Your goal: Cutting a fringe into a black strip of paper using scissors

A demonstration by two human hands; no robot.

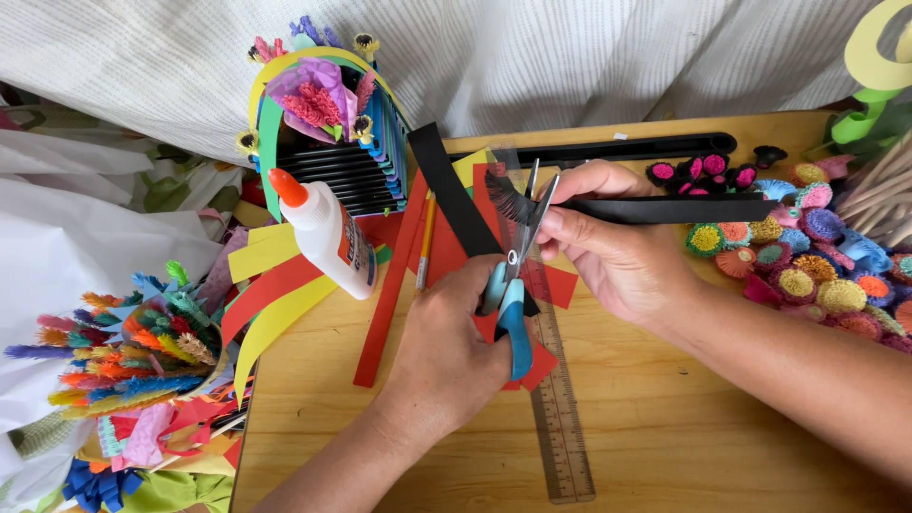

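My left hand [446, 342] grips blue-handled scissors [514, 313] with the blades pointing away from me and parted. The blades sit at the fringed left end of a long black paper strip [684, 209]. My right hand [617, 261] pinches that strip near the cut end and holds it level above the wooden board [665, 437]. Under both hands lie red paper pieces [556, 285] and a clear ruler [560, 418].
A white glue bottle [328, 237] with an orange cap leans at the left, by red and yellow strips [275, 294] and a pencil [426, 242]. A paper basket [332, 123] stands behind. Several quilled flowers [807, 256] lie at the right, fringed paper rolls [133, 351] at the left.
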